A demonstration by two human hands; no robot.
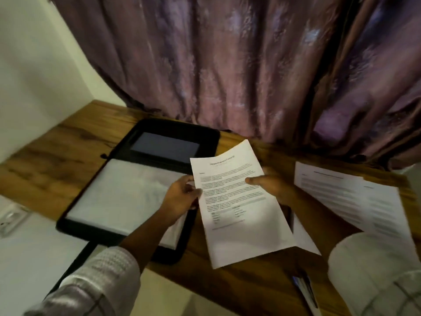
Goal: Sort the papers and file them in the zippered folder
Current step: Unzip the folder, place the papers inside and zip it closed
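A printed sheet of paper (237, 215) is held above the wooden table, just right of the open black zippered folder (136, 137). My left hand (180, 196) pinches the sheet's left edge, over the folder's clear plastic sleeve (118, 197). My right hand (271, 183) grips the sheet's right edge, thumb on top and fingers behind. Another white sheet (303, 238) lies partly hidden under the held one. More printed papers (355, 201) lie spread on the table at the right.
The wooden table (57, 160) stands against a purple curtain (227, 65) at the back and a white wall on the left. A wall socket (9, 221) sits low at the left. Pens (305, 290) lie near the table's front edge.
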